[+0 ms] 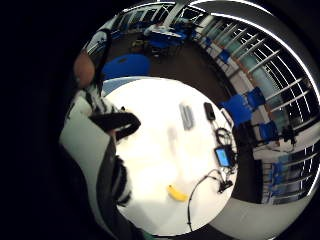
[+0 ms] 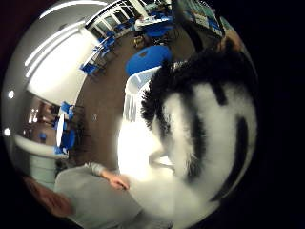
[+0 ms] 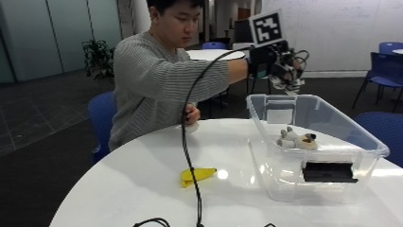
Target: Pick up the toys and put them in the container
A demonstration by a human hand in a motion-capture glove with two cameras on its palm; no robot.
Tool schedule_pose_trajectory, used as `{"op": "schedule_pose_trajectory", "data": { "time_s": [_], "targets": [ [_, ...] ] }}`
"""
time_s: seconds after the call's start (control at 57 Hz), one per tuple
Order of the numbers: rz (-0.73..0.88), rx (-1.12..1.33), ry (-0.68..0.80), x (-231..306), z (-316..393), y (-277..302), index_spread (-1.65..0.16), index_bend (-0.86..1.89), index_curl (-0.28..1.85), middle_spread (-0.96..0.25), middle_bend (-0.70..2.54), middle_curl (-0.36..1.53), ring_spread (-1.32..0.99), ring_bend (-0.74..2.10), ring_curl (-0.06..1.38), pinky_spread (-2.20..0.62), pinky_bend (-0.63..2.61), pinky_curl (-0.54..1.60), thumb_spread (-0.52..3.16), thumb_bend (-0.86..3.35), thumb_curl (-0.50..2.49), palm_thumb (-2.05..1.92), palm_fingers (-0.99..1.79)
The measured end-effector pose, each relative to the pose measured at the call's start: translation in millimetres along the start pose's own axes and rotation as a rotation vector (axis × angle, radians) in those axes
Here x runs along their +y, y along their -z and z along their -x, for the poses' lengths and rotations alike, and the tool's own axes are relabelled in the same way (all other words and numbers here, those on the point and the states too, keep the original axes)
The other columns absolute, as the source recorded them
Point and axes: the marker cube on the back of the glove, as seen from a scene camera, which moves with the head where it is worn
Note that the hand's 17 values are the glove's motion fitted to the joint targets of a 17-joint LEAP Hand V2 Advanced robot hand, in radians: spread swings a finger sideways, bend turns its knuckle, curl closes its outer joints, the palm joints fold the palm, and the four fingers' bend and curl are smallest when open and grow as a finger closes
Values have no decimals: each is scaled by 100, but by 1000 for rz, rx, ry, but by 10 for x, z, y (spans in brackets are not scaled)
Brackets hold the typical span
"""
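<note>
Your gloved right hand (image 3: pixel 277 64) curls its fingers around a fuzzy black-and-white striped plush toy (image 3: pixel 288 78) above the clear plastic bin (image 3: pixel 353 137). A small plush animal (image 3: pixel 296 140) lies inside; a yellow banana (image 3: pixel 197 176) rests on the white round table (image 3: pixel 126 189).

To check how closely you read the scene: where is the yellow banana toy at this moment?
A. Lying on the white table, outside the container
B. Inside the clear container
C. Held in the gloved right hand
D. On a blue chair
A: the banana toy lies on the white table beside the clear container, while the gloved right hand holds a striped plush toy above it.
</note>
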Motion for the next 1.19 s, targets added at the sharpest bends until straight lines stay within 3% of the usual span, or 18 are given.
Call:
{"op": "schedule_pose_trajectory", "data": {
  "time_s": [0.14,0.263,0.404,0.456,0.492,0.509,0.527,0.562,0.737,0.965,1.194],
  "targets": [
    [80,117,155,-318,102,-438,-41,13,87,-33,44,77,-48,79,68,-44,113,47,64,-1,96,63,71],
    [126,125,71,-414,51,-639,-42,12,87,-35,42,80,-46,82,68,-44,116,46,70,-1,98,63,67],
    [286,205,9,-324,-205,-898,-42,6,82,-37,41,82,-44,76,66,-43,128,47,87,-3,93,53,50],
    [359,198,-59,-292,-239,-993,-42,18,82,-38,43,81,-41,58,62,-35,120,46,99,-7,86,39,22],
    [412,202,-24,-241,-283,-1038,-42,21,83,-36,34,78,-34,45,61,-25,123,49,104,-7,81,32,-4],
    [433,201,8,-213,-305,-1053,-42,21,83,-36,37,79,-33,44,62,-24,123,49,107,-6,80,31,1],
    [448,195,29,-192,-319,-1065,-42,16,79,-33,24,73,-29,36,58,-19,127,49,109,-7,77,27,-21],
    [461,175,22,-174,-327,-1085,-42,11,74,-29,13,68,-23,25,53,-14,129,47,112,-6,73,23,-31],
    [440,285,-45,-143,-417,-1044,-38,8,56,-18,6,49,-10,16,42,1,130,43,120,-4,58,10,-32],
    [390,69,28,160,-326,-714,-36,9,42,-15,10,36,-5,20,40,6,123,39,123,-2,47,5,-25],
    [345,-54,119,1447,-904,-66,-36,14,35,-17,16,32,-11,33,43,6,108,33,127,-2,40,0,-11]
  ]
}}
